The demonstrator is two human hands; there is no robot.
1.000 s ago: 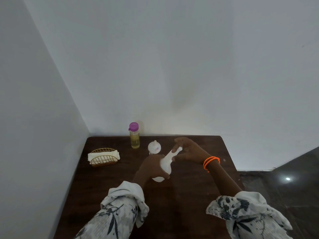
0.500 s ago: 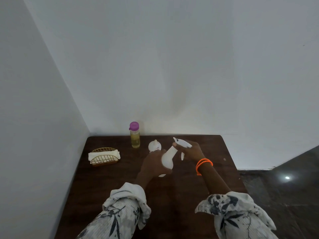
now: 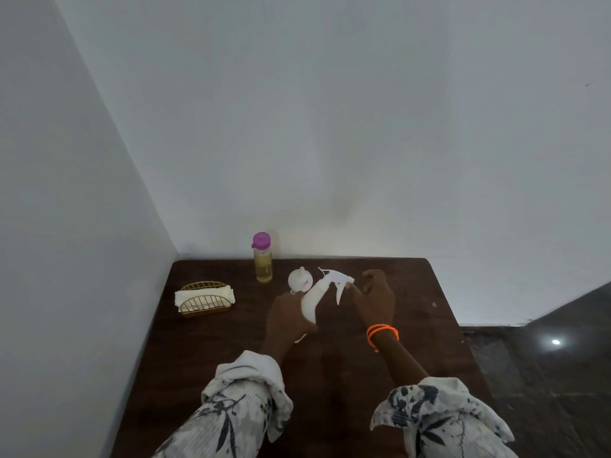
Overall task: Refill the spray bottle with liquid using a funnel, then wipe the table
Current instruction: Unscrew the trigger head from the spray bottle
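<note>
Tabletop (image 3: 413, 292): spray bottle (image 3: 312, 300) in left fingers (image 3: 305, 327)

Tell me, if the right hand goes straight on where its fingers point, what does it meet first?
Most likely the spray head of the white spray bottle held by the left hand; the right hand is just beside it, though depth is unclear.
</note>
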